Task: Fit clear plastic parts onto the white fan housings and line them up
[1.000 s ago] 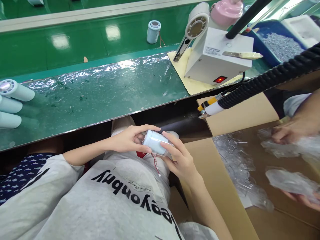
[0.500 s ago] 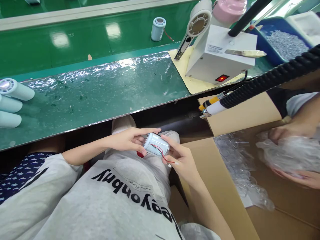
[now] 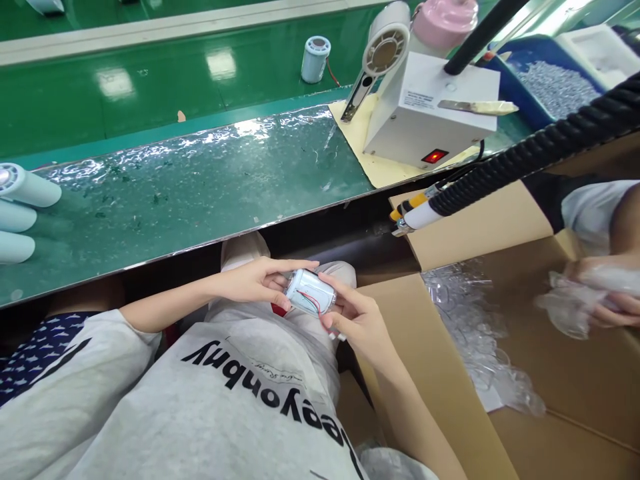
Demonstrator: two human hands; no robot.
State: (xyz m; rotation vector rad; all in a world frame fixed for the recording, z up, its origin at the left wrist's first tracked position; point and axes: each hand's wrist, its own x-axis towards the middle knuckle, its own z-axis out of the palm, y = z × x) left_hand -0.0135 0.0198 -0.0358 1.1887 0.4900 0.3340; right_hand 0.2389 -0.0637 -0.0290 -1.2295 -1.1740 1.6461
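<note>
Above my lap I hold a light-blue cylindrical fan housing (image 3: 311,291) between both hands, lying on its side. Thin red and dark wires run across it and end in small white connectors by my right fingers. My left hand (image 3: 267,283) grips one end, thumb below and fingers along the top. My right hand (image 3: 354,312) closes on the other end and on the wires. A similar fan housing (image 3: 315,61) with a red wire stands upright on the green surface beyond the bench.
Light-blue handheld fans (image 3: 30,185) lie at the bench's left. A white box (image 3: 430,110) with a lit red switch stands right, a fan leaning on it. A black corrugated hose (image 3: 525,157) crosses near a carton (image 3: 440,373) of clear plastic pieces. A co-worker's hands (image 3: 610,293) hold clear plastic.
The fan housing stays in both my hands, its wires shifted slightly toward my right fingers. The co-worker's hands have moved up and right with the plastic. The view has shifted slightly.
</note>
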